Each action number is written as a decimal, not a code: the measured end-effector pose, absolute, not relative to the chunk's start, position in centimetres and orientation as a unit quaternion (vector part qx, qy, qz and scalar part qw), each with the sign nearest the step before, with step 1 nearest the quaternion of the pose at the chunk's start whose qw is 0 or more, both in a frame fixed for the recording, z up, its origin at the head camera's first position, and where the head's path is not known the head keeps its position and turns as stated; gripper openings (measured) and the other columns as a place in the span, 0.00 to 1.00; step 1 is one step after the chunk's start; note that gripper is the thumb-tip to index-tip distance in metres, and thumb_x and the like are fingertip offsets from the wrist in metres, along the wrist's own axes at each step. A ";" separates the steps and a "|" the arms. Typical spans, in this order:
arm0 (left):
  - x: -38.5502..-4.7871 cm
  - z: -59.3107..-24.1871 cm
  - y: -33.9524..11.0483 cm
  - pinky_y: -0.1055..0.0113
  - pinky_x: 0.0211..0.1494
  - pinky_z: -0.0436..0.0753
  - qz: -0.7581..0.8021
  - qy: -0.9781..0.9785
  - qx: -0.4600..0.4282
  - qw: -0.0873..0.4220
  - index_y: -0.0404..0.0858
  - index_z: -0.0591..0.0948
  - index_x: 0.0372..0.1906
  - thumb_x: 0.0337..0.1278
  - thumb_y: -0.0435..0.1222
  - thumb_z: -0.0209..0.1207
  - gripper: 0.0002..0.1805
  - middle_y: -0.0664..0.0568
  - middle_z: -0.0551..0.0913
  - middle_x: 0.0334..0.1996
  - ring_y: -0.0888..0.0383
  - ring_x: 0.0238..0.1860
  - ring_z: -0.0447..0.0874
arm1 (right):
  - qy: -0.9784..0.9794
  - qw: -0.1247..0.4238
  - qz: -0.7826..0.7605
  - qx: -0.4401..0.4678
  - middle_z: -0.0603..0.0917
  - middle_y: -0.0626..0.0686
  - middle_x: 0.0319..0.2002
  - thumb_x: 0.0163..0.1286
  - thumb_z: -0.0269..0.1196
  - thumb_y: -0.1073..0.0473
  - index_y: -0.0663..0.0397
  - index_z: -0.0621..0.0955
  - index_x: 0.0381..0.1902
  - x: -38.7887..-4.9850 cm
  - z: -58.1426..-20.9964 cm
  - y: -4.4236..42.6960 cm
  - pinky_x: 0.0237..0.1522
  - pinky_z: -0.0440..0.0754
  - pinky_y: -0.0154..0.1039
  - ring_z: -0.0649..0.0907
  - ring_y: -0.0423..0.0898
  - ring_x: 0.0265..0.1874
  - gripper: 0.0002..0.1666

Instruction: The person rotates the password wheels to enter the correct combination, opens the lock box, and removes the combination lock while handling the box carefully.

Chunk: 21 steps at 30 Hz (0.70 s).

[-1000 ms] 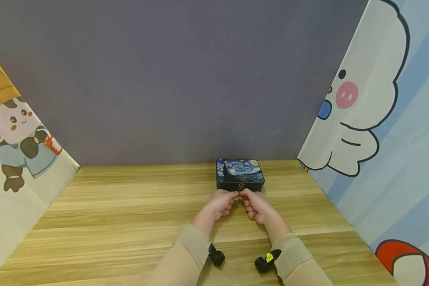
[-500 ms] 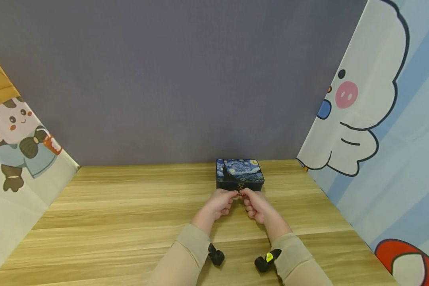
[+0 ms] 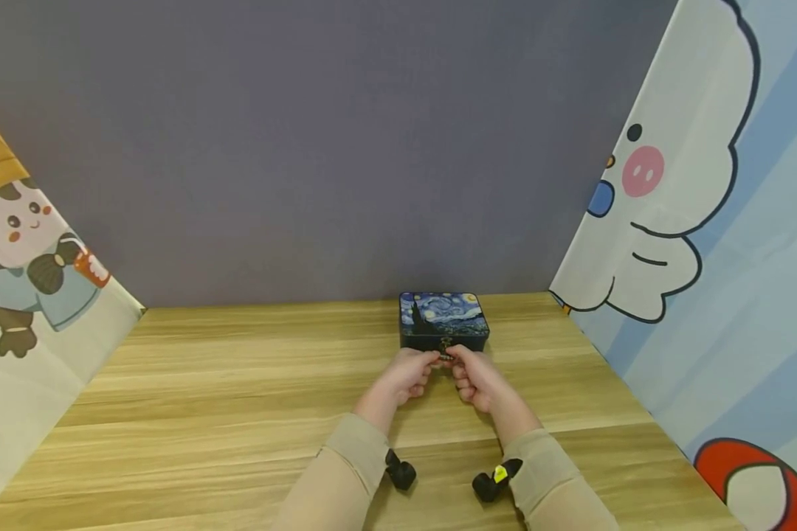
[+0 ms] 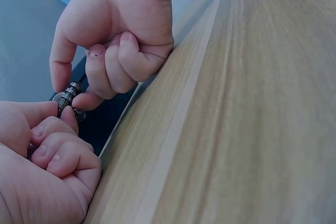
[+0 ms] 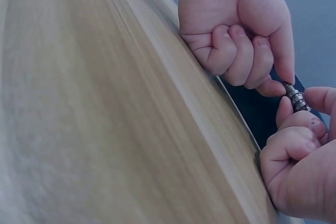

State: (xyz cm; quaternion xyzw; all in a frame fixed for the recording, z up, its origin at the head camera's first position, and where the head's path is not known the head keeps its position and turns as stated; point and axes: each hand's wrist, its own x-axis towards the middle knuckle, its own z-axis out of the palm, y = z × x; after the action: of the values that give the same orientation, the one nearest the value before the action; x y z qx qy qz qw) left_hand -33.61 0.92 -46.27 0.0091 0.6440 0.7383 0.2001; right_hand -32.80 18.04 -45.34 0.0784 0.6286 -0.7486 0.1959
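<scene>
A dark tin box (image 3: 443,313) with a swirling night-sky picture on its lid sits closed at the back of the table. A brass-coloured clasp (image 3: 446,341) is on its front. Just below it is a small ringed metal barrel, which looks like a combination padlock (image 4: 68,95). My left hand (image 3: 408,374) pinches one end of it between thumb and index finger, the other fingers curled in. From the opposite side my right hand (image 3: 476,378) pinches the other end the same way. The fingertips partly hide the padlock, and its digits are too small to read.
The wood-grain table (image 3: 239,398) extends left and in front of the box. Behind it rises a grey panel (image 3: 345,162). Cartoon-printed sheets flank both sides, with a white figure (image 3: 691,177) on the right. Dark wrist cameras (image 3: 401,474) hang at both sleeves.
Both hands stay at the padlock, and their fingertips have shifted only slightly. The barrel shows a little more plainly between them. The head view has tilted slightly.
</scene>
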 end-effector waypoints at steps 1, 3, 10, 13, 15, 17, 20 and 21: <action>-33.6 -46.2 0.9 0.72 0.16 0.56 0.739 0.643 0.009 0.201 0.25 0.81 0.47 0.73 0.40 0.57 0.18 0.59 0.59 0.15 0.65 0.13 0.51 | 0.629 0.196 -0.748 0.079 0.59 0.41 0.14 0.73 0.58 0.49 0.61 0.75 0.39 -32.8 -45.3 18.1 0.11 0.52 0.29 0.55 0.35 0.10 0.18; -33.6 -46.1 0.9 0.72 0.16 0.56 0.739 0.643 0.009 0.201 0.24 0.81 0.47 0.73 0.40 0.57 0.18 0.59 0.59 0.15 0.64 0.13 0.51 | 0.630 0.196 -0.747 0.079 0.59 0.41 0.14 0.73 0.58 0.49 0.61 0.75 0.40 -32.9 -45.3 18.1 0.11 0.52 0.29 0.55 0.35 0.10 0.18; -33.7 -46.1 0.9 0.72 0.16 0.57 0.739 0.643 0.007 0.200 0.23 0.80 0.49 0.73 0.40 0.57 0.20 0.59 0.60 0.14 0.65 0.13 0.52 | 0.631 0.199 -0.745 0.081 0.59 0.41 0.14 0.72 0.58 0.49 0.59 0.75 0.39 -33.0 -45.2 18.5 0.11 0.52 0.29 0.56 0.35 0.10 0.17; -33.7 -46.3 0.9 0.72 0.16 0.57 0.738 0.645 0.007 0.199 0.22 0.80 0.49 0.73 0.40 0.58 0.21 0.59 0.61 0.14 0.65 0.13 0.52 | 0.631 0.197 -0.745 0.086 0.59 0.40 0.14 0.72 0.58 0.49 0.57 0.76 0.38 -33.1 -45.2 18.7 0.11 0.52 0.29 0.56 0.35 0.10 0.15; -33.7 -46.4 0.9 0.72 0.16 0.57 0.737 0.646 0.008 0.199 0.22 0.80 0.49 0.73 0.40 0.58 0.21 0.59 0.61 0.14 0.65 0.13 0.52 | 0.631 0.198 -0.745 0.089 0.59 0.40 0.14 0.72 0.57 0.49 0.56 0.76 0.37 -33.1 -45.2 18.9 0.11 0.52 0.29 0.56 0.34 0.10 0.15; -33.8 -46.4 0.9 0.72 0.16 0.57 0.736 0.647 0.009 0.199 0.22 0.80 0.49 0.72 0.40 0.58 0.21 0.59 0.61 0.14 0.65 0.13 0.53 | 0.633 0.199 -0.743 0.088 0.58 0.40 0.14 0.73 0.56 0.49 0.58 0.76 0.39 -33.1 -45.2 19.1 0.11 0.52 0.28 0.56 0.34 0.10 0.16; -33.7 -46.3 0.9 0.72 0.16 0.57 0.735 0.648 0.007 0.200 0.22 0.80 0.50 0.72 0.40 0.58 0.21 0.59 0.60 0.14 0.65 0.13 0.52 | 0.637 0.196 -0.741 0.087 0.58 0.39 0.13 0.73 0.57 0.50 0.58 0.75 0.39 -33.2 -45.2 19.3 0.11 0.52 0.28 0.56 0.33 0.10 0.16; -33.7 -46.2 0.9 0.72 0.16 0.57 0.734 0.649 0.008 0.200 0.22 0.80 0.50 0.72 0.41 0.58 0.21 0.59 0.60 0.14 0.65 0.13 0.52 | 0.637 0.194 -0.741 0.088 0.58 0.40 0.13 0.73 0.57 0.50 0.57 0.75 0.39 -33.2 -45.2 19.4 0.11 0.52 0.28 0.56 0.34 0.10 0.15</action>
State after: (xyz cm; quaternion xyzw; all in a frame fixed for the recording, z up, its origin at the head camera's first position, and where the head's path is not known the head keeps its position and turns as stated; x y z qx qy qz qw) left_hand -33.69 0.95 -46.24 0.0082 0.6491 0.7340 0.1996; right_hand -33.17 19.35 -45.16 0.0882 0.6366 -0.7411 0.1944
